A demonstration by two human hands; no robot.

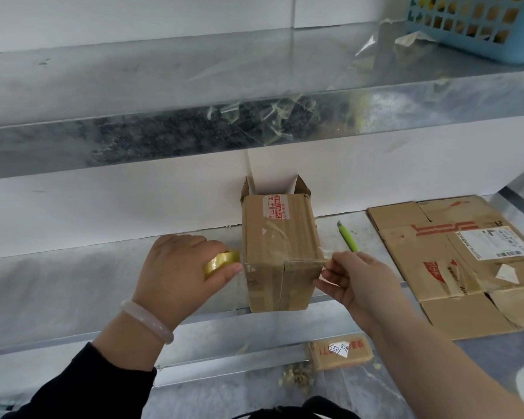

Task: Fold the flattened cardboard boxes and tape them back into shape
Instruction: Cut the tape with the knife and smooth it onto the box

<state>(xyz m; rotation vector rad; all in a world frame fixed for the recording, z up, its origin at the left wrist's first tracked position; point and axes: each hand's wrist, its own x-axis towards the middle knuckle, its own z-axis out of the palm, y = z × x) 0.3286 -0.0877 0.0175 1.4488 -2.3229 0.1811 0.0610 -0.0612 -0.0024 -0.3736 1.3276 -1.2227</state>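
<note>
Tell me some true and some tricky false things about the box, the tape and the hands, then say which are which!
1. The left hand holds the yellow tape roll beside the small box. True.
2. The right hand holds the green knife. False: the knife lies on the shelf beyond that hand, whose fingers pinch the clear tape stretched over the box's near edge.
3. The blue basket sits on the upper shelf. True.
4. The small box is squashed flat. False: it is folded into shape, with its far flaps open. The flattened cardboard lies to its right.
</note>
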